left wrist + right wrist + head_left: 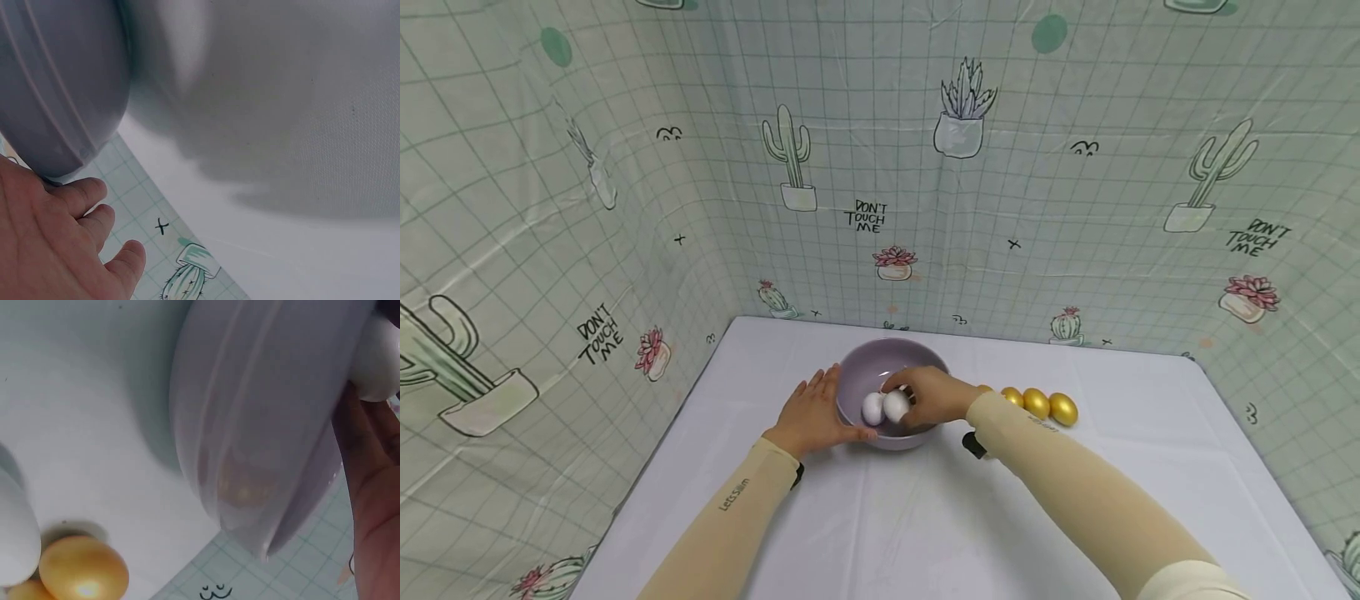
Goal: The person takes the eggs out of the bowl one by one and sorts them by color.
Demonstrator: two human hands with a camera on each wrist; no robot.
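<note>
A mauve bowl (880, 361) stands on the table, with a white egg (873, 409) lying inside it. My right hand (936, 397) reaches over the bowl's right side and grips a second white egg (897, 406), close beside the first. The right wrist view shows this held egg (377, 362) at the bowl's rim, between fingers and thumb. My left hand (814, 418) rests against the bowl's left side, its fingers extended along the wall and its thumb at the near rim. In the left wrist view, the fingers (87, 194) lie by the bowl's outer wall (62, 81).
Several golden eggs (1037, 403) lie in a row right of the bowl, partly hidden by my right forearm. A white egg (14, 528) sits beside a golden egg (84, 569) in the right wrist view. A printed cloth wall (1000, 275) borders the white table (887, 525) behind.
</note>
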